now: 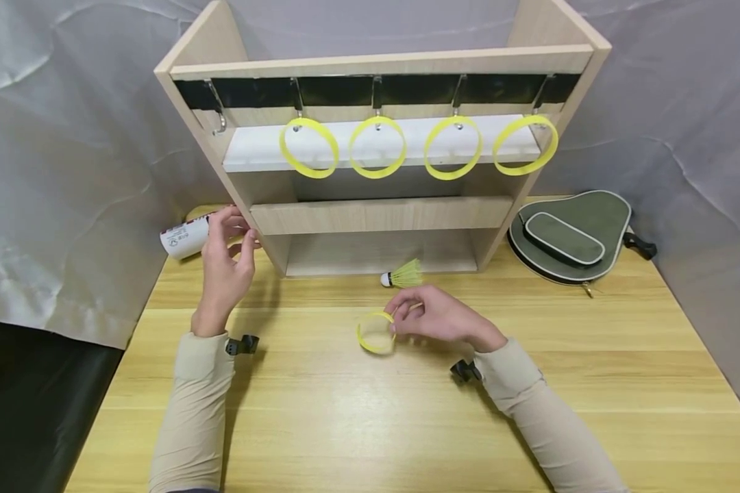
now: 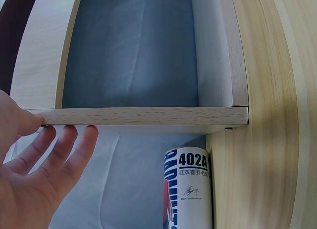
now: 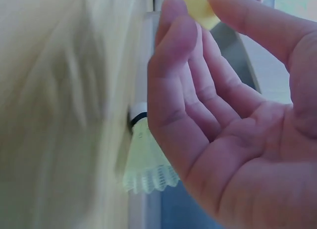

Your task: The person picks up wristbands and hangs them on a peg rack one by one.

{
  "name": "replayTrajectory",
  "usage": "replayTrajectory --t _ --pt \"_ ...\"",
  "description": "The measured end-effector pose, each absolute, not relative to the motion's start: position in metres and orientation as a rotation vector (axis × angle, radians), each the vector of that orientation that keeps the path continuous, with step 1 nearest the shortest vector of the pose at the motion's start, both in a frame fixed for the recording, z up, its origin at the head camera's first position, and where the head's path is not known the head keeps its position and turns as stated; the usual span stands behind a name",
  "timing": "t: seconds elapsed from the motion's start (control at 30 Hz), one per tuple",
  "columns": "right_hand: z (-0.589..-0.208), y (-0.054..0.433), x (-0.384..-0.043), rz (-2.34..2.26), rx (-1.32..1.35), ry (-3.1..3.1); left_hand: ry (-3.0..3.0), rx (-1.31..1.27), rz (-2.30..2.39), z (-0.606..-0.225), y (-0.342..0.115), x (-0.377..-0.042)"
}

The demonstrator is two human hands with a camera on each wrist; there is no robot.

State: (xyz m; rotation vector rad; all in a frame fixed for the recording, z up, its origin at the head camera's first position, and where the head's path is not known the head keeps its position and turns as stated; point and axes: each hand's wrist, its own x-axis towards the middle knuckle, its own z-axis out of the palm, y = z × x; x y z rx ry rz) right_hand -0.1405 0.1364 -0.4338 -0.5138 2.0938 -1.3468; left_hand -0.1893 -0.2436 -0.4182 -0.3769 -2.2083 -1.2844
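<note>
My right hand point(image 1: 434, 316) pinches a thin yellow ring point(image 1: 360, 335) between thumb and fingers, over the middle of the table. In the right wrist view only a piece of the yellow ring point(image 3: 195, 5) shows at the fingertips. My left hand point(image 1: 225, 270) holds the left side panel of a wooden shelf unit point(image 1: 379, 216); in the left wrist view the thumb and fingers lie along the panel's edge point(image 2: 148, 116). Several yellow rings point(image 1: 377, 174) hang from metal hooks across the unit's upper front, while the leftmost hook point(image 1: 220, 122) is bare.
A shuttlecock point(image 1: 405, 274) lies at the unit's front base, just beyond my right hand. A white tube point(image 1: 186, 239) marked 402A lies beside the unit's left side. To the right rests a green padded case point(image 1: 570, 236) with a black handle sticking out. Grey sheeting point(image 1: 684, 103) surrounds the table.
</note>
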Motion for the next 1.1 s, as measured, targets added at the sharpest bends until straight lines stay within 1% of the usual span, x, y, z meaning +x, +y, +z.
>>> replayTrajectory --t 0.43,0.9,1.1 --pt "-0.402 0.123 -0.14 -1.426 -0.615 2.283 -2.191 -0.397 -1.282 -0.418 -0.244 -0.19" --pt "-0.35 0.099 -0.133 -1.545 -0.773 2.51 -2.167 -0.406 -1.279 -0.418 -0.243 -0.19" --pt "-0.332 0.088 -0.132 -1.584 -0.849 2.548 -2.169 -0.401 -1.286 -0.418 -0.242 -0.19"
